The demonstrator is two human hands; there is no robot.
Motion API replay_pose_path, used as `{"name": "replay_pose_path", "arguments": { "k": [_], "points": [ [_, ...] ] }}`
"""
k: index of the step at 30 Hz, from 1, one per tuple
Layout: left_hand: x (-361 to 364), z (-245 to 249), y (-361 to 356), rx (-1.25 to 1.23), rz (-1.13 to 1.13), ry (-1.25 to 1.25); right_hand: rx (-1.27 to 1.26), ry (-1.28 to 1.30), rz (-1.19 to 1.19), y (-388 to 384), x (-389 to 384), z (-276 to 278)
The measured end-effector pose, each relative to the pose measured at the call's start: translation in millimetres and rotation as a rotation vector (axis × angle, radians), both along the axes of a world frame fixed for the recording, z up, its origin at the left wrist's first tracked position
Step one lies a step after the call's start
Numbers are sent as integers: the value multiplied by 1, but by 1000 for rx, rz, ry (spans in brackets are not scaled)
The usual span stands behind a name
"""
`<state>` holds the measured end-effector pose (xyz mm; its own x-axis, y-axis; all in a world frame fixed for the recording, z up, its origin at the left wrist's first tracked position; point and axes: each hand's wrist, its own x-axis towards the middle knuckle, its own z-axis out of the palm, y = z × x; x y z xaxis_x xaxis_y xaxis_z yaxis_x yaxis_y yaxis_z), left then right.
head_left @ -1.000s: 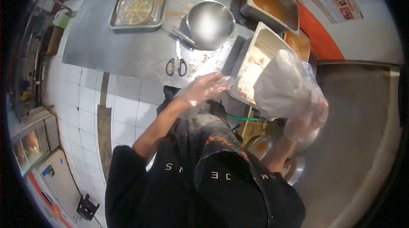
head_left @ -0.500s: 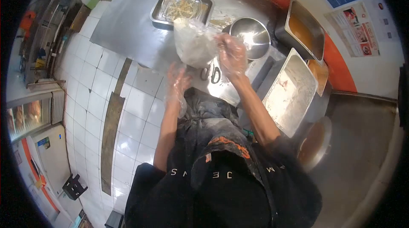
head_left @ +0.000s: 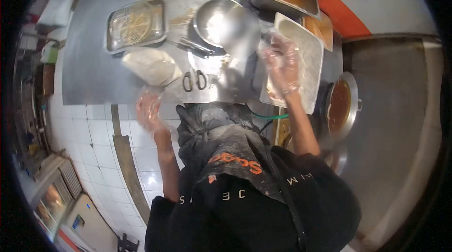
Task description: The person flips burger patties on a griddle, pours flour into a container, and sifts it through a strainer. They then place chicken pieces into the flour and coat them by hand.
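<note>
My right hand (head_left: 282,61), in a clear plastic glove, is raised over the near end of a long metal pan (head_left: 306,40). Its curled fingers are at the edge of a round grey metal thing (head_left: 242,33), blurred by motion, that overlaps a steel bowl (head_left: 207,16). My left hand (head_left: 149,110), gloved too, has its fingers spread at the table's front edge. Just beyond it, a clear plastic bag with white contents (head_left: 153,66) lies on the steel table. Scissors (head_left: 194,81) with dark handles rest right of the bag.
A metal tray (head_left: 110,40) holds coiled wire strainers (head_left: 136,28). Metal utensils (head_left: 197,47) lie by the bowl. A deep pan (head_left: 285,4) of orange liquid stands at the back right, and a round pot (head_left: 351,106) of reddish-brown liquid at the right.
The white bag has left my right hand and now lies on the table. My right hand has moved right to the round metal thing; my left hand stays near the bag. The view has turned.
</note>
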<state>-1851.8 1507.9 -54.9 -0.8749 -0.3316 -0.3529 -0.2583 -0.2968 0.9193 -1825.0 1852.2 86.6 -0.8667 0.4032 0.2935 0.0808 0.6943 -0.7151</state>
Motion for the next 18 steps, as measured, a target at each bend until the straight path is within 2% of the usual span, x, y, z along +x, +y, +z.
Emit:
{"name": "replay_pose_path", "arguments": {
  "k": [1,2,4,5,6,7,8,10,11,12,13,15,16,18],
  "points": [
    [13,3,6,5,-27,-8,45,-203,-156,27,14,5],
    [26,8,14,61,14,-19,81,-205,-79,73,36,-17],
    [40,24,45,112,55,-31,217,-514,-9,115,67,-31],
    [46,39,65,89,-205,-98,210,-514,-12,118,76,-43],
    [51,47,85,62,-463,-163,391,-767,116,116,85,-56],
    [57,40,105,63,-598,-26,572,-1015,252,114,90,-68],
    [61,39,134,59,-730,112,562,-1009,258,122,93,-83],
    [68,61,179,44,-876,107,541,-1037,335,129,96,-102],
    [72,79,200,36,-871,97,546,-962,366,139,96,-107],
    [73,97,221,-136,-958,39,539,-954,375,156,88,-115],
    [75,104,236,-310,-1046,-24,404,-970,358,176,77,-126],
    [86,77,257,-323,-1001,57,129,-1010,320,209,66,-143],
    [95,59,265,-322,-951,143,116,-1017,327,215,65,-148],
    [96,53,275,-327,-908,228,240,-785,181,208,55,-151]
  ]
}}
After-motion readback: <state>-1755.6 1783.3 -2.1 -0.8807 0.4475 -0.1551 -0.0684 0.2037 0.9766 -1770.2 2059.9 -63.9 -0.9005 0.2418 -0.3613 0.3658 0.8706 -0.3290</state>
